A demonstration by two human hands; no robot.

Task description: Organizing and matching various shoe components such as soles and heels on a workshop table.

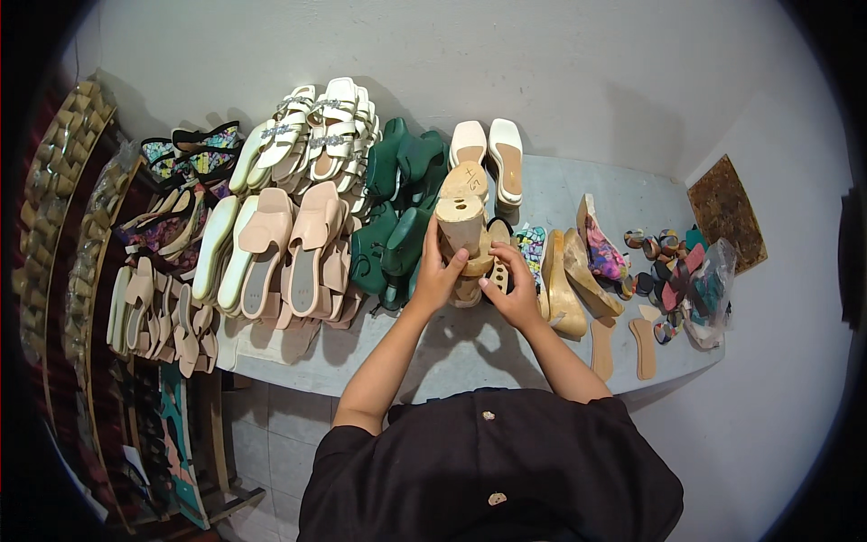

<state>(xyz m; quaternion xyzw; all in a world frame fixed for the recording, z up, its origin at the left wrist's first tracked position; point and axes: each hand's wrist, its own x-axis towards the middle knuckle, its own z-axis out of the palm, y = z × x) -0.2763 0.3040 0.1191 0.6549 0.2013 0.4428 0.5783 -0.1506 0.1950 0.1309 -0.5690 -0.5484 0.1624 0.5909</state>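
Note:
Over the middle of the table, my left hand is wrapped round a tan wooden shoe last. Its flat end with a hole faces up, and a handwritten mark shows on its far part. My right hand grips the last's right side lower down, thumb and fingers closed in. Another tan piece shows under the last, mostly hidden by my hands. Just beyond my right fingers is a dark-edged strip with holes. White slides stand behind the last, and dark green shoes are piled left of my left hand.
The grey table bears beige slides and white strappy sandals on the left. To the right lie more wooden lasts, tan insoles, patterned pieces and a plastic bag. Shelves hold shoes at far left.

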